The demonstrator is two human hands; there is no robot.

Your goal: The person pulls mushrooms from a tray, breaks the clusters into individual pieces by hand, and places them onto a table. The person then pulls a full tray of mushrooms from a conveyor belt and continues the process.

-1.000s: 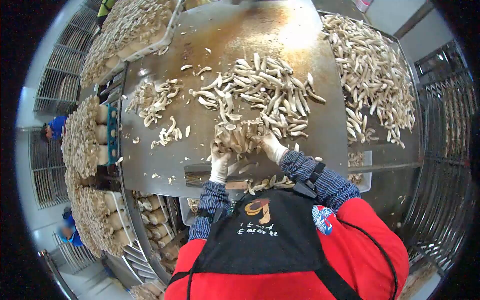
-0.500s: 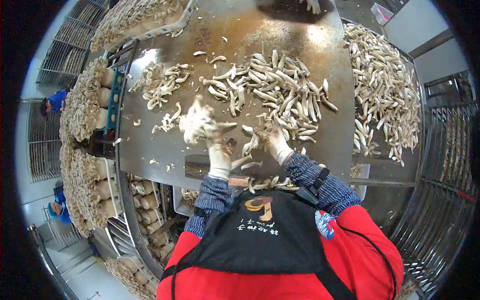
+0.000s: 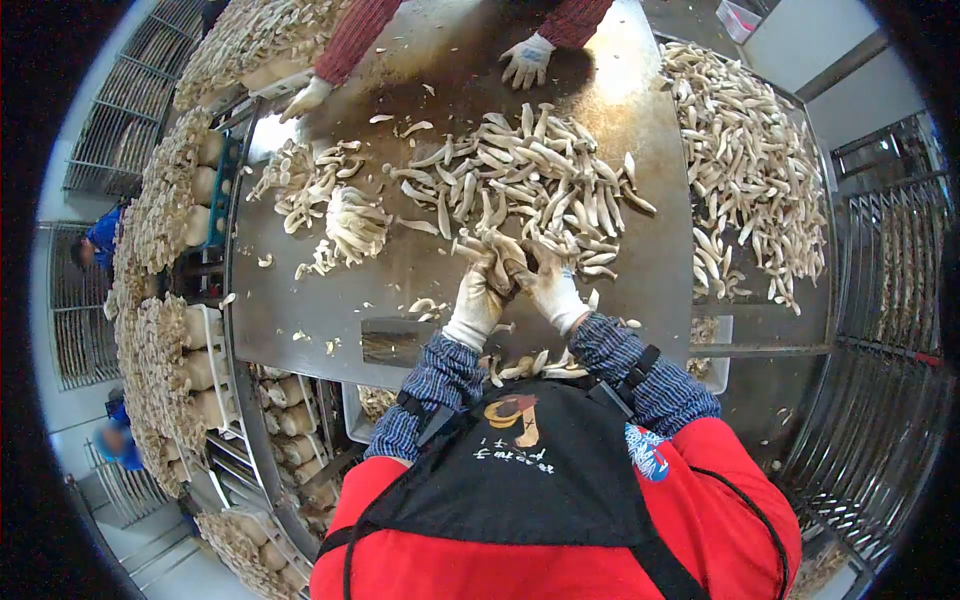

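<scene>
Leftward on the grey metal table [image 3: 270, 318], a pale, fan-shaped mushroom cluster [image 3: 357, 224] had been set down, and the white-gloved left hand [image 3: 478, 297] had been brought back beside the white-gloved right hand [image 3: 553, 288]; at the far side, a co-worker's dark-red knitted sleeves [image 3: 358, 38] and white-gloved hands [image 3: 528, 62] had come into sight. From the head view, a small bunch of slim, grey-cream mushrooms [image 3: 503, 253] was seen between the two hands, in front of the chest. It was enclosed by the left hand's curled fingers and met from the right by the right hand's bent ones, whose firmness of hold could not be told. Its long axis appeared slanted away from the body, leaning left. Just beyond, nearer the right hand, a loose heap of long, cream mushrooms [image 3: 535, 168] was spread.
</scene>
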